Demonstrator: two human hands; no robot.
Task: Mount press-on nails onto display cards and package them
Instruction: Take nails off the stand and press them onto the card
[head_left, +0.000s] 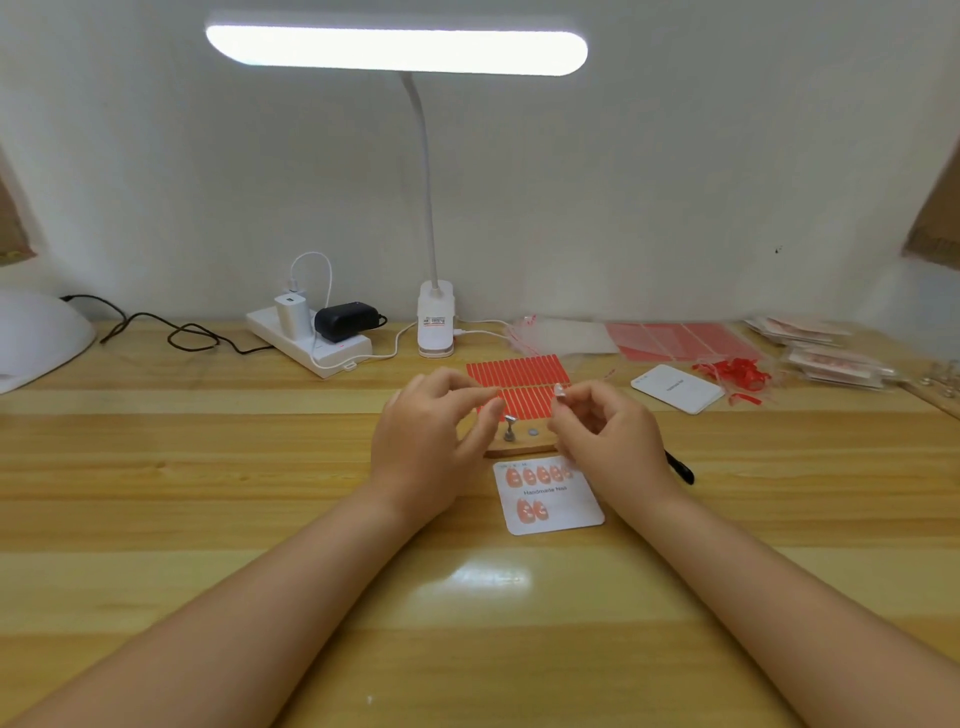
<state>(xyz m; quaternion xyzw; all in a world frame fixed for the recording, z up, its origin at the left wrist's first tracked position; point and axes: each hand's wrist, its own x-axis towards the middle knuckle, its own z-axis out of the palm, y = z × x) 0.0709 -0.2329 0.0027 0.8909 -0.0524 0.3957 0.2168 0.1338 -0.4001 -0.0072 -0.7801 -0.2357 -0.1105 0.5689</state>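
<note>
A white display card (558, 512) lies on the wooden desk, carrying several pink press-on nails in two rows. Just behind it a small wooden holder (519, 447) bears a metal nail stand (510, 428). My right hand (602, 431) pinches a pale press-on nail (560, 391) above the holder. My left hand (431, 431) hovers to the left of the stand with fingers loosely curled; its fingertips hide whatever may be between them. A sheet of red adhesive strips (519, 384) lies behind both hands.
A clip lamp (435, 322) stands at the back centre, with a power strip (306, 338) to its left. At right lie a spare white card (675, 387), clear bags (566, 335), red peel scraps (737, 374) and packed sets (821, 348). A black pen (681, 467) lies beside my right wrist.
</note>
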